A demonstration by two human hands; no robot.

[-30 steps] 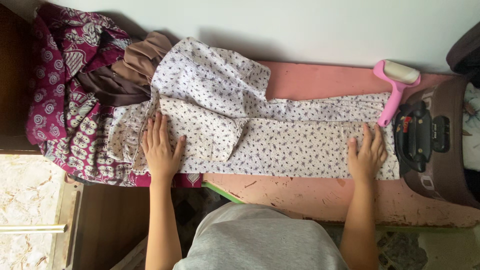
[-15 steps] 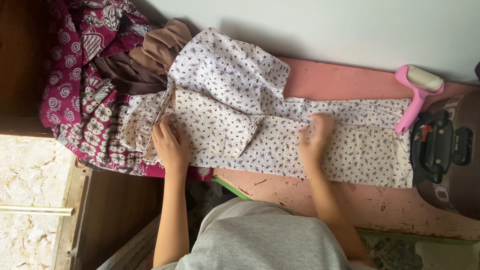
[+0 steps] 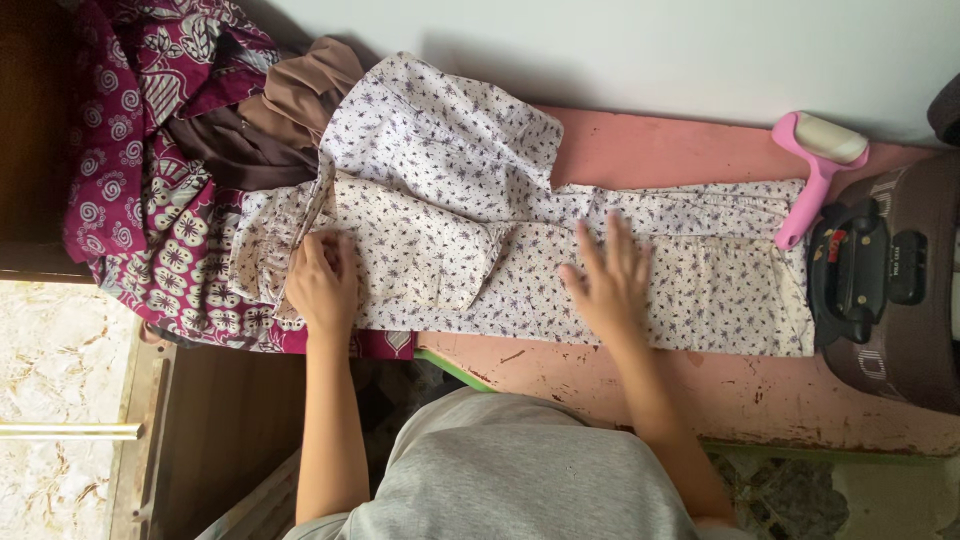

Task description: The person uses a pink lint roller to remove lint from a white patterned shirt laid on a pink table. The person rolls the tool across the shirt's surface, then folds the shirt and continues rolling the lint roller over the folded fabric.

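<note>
— Where do we have our hands?

— Both on the white floral garment [image 3: 520, 250], which lies stretched lengthwise along the pink counter [image 3: 650, 150]. Our left hand [image 3: 322, 280] rests near the gathered end of the cloth with its fingers [image 3: 335, 245] curled together and tucked into the fabric; we cannot tell whether they pinch a fold or only press on it. Our right hand [image 3: 607, 280] lies flat about the middle of the garment, fingers [image 3: 618, 235] spread apart, gripping nothing.

— And what crowds us?

— At the left end, a heap of other clothes: a maroon patterned cloth [image 3: 130, 200] that spills over the counter's edge, with a brown cloth [image 3: 290, 100] on top. The floral garment's upper part is bunched up against that heap and the wall. At the right end sits a black iron [image 3: 865, 275] on a brown stand [image 3: 915, 330], just beside the garment's hem. A pink lint roller [image 3: 815, 165] lies near the wall, its handle tip touching or just over the corner of the cloth.

— Anything between our hands?

— Only fabric, with a folded flap lying on it just right of our left hand. The near strip of the counter shows chipped paint.
</note>
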